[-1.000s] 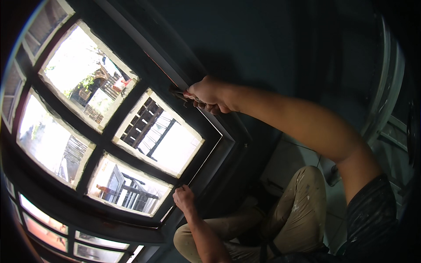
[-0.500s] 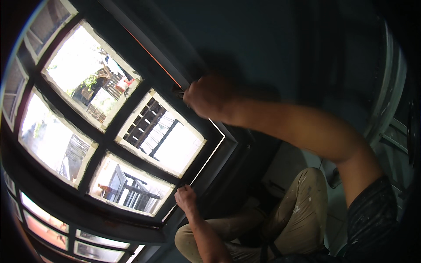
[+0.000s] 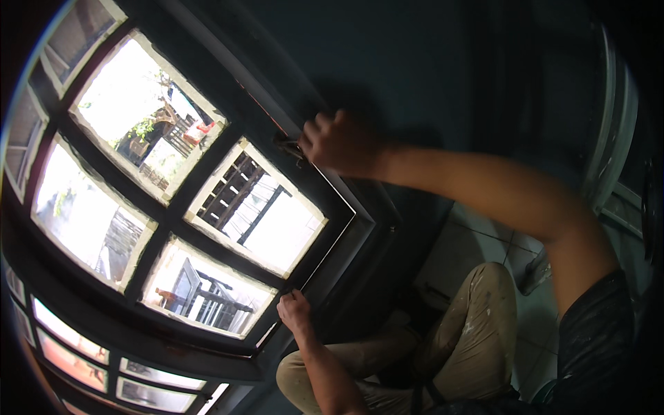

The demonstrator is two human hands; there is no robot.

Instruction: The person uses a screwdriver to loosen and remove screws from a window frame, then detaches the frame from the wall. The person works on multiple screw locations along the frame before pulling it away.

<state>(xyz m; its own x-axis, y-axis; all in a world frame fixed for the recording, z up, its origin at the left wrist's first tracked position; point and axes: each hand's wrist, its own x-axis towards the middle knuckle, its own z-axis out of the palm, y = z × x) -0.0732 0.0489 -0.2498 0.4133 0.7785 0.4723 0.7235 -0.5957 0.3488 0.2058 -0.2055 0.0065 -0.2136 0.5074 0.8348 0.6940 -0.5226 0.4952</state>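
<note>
A dark-framed window (image 3: 166,218) with several panes fills the left side, its frame tilted in view. My right hand (image 3: 339,144) is closed, its curled fingers against a small metal latch (image 3: 290,146) on the frame's side edge. Part of the latch is hidden behind the fingers. Lower down, my left hand (image 3: 294,310) is closed at the frame's bottom edge, fingertips curled on it. A thin line of light shows along the gap between the window and the dark surround.
Pale tape-like borders edge the panes. A dark wall panel (image 3: 415,76) rises behind my right arm. My bent leg in paint-spotted tan trousers (image 3: 477,325) is at the lower middle, beside a tiled floor (image 3: 477,238). A pale metal frame (image 3: 609,138) stands at the far right.
My right hand has shifted slightly right and up, baring more of the latch. The lit gap along the frame has narrowed. My left hand has barely moved.
</note>
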